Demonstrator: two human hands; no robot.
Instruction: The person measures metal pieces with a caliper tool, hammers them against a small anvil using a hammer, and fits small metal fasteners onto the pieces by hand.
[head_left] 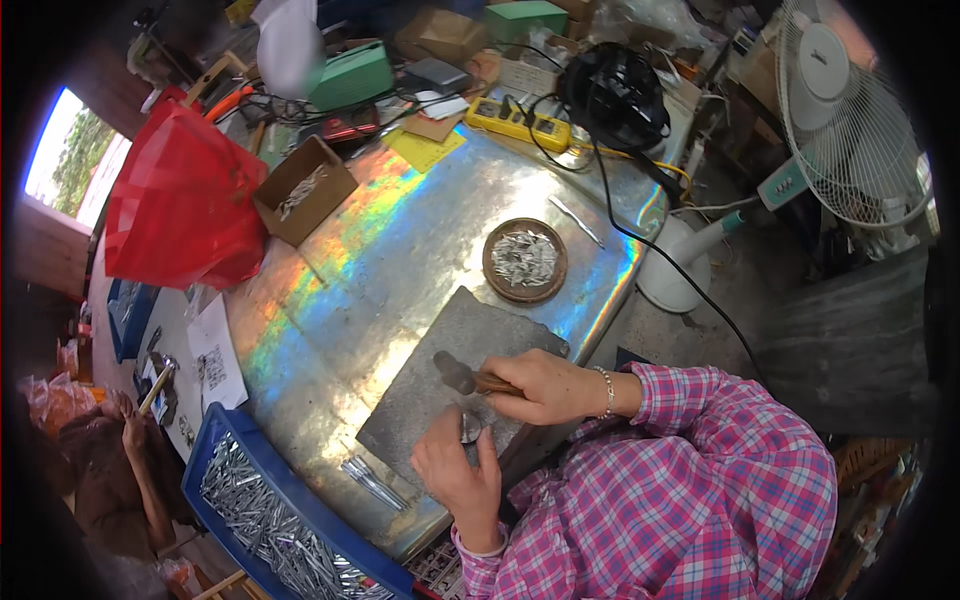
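My right hand [540,388] is closed around the wooden handle of a small hammer [453,372]. The dark hammer head hangs just above a grey slab [440,345] lying on the table. Closer to me, my left hand [458,468] rests on the slab with its fingers curled in. A small rounded metal piece [470,428] shows between its thumb and forefinger; whatever else the fingers pinch is hidden. Beyond the slab, a round brown bowl [490,262] holds many small silvery parts. A few slim metal rods [373,482] lie to the left of my left hand.
A blue bin [215,430] full of metal rods stands at the lower left. Further back are a cardboard box [335,180], a red bag [185,200] and a yellow power strip [520,124]. A fan [825,60] stands right. Another person's arm [148,480] shows far left.
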